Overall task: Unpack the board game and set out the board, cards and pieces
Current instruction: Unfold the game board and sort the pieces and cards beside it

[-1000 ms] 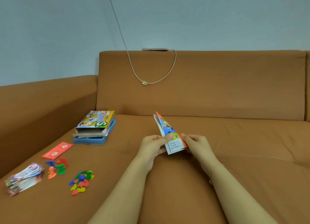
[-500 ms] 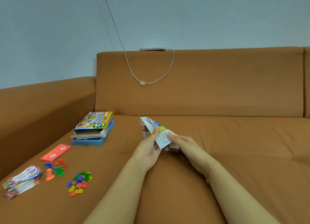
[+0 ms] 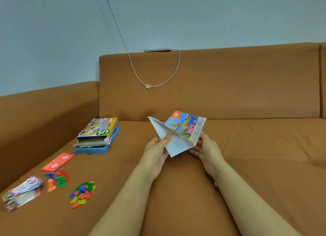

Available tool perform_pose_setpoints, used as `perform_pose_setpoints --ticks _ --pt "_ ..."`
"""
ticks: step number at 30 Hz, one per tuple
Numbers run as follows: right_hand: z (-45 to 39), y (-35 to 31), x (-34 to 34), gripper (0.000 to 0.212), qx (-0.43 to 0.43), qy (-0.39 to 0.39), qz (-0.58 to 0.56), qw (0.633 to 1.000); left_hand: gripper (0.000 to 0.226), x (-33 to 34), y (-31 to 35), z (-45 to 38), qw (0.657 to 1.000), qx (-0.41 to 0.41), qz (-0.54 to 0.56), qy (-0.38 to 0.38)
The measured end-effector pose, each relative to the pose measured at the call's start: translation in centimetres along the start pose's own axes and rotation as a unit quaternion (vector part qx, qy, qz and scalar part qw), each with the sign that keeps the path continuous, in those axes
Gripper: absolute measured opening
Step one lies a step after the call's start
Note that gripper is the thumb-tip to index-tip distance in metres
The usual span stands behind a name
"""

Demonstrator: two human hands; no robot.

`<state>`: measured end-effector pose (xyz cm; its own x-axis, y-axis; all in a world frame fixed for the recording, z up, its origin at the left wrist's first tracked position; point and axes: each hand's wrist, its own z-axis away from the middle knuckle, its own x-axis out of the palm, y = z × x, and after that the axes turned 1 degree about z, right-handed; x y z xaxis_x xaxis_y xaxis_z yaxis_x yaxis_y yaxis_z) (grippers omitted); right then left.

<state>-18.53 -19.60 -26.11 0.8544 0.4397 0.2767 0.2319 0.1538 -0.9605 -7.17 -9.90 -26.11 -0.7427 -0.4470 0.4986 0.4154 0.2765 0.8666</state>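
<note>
Folded paper board [image 3: 178, 135] held up at frame centre, above the sofa seat [image 3: 247, 165], partly opened. Printed panel tilts up toward upper right; white back flap points to upper left; long fold line runs upper left to lower right. Left hand [image 3: 156, 152] pinches the white flap, thumb on top. Right hand [image 3: 207, 150] holds the board's lower right edge, fingers curled beneath. At left of frame: game box [image 3: 97, 131] lying on a blue tray [image 3: 98, 148], red card [image 3: 58, 161] below it, pawns [image 3: 57, 180], coloured tokens [image 3: 82, 193], card stack [image 3: 22, 193] far lower left.
</note>
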Motion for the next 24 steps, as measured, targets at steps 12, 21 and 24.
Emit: perform_pose_setpoints --ticks 12,21,24 --pt "0.2 0.0 -0.4 0.022 -0.012 0.057 -0.027 0.998 0.042 -0.7 0.0 -0.4 0.973 0.114 -0.118 0.162" --pt "0.7 -0.8 -1.2 0.014 -0.037 0.030 -0.019 0.999 0.054 -2.3 0.3 -0.5 0.708 0.309 -0.628 0.095" --pt "1.3 -1.0 -0.9 0.021 -0.047 0.009 -0.017 0.999 0.019 -2.6 0.2 -0.8 0.738 0.317 -0.585 0.118"
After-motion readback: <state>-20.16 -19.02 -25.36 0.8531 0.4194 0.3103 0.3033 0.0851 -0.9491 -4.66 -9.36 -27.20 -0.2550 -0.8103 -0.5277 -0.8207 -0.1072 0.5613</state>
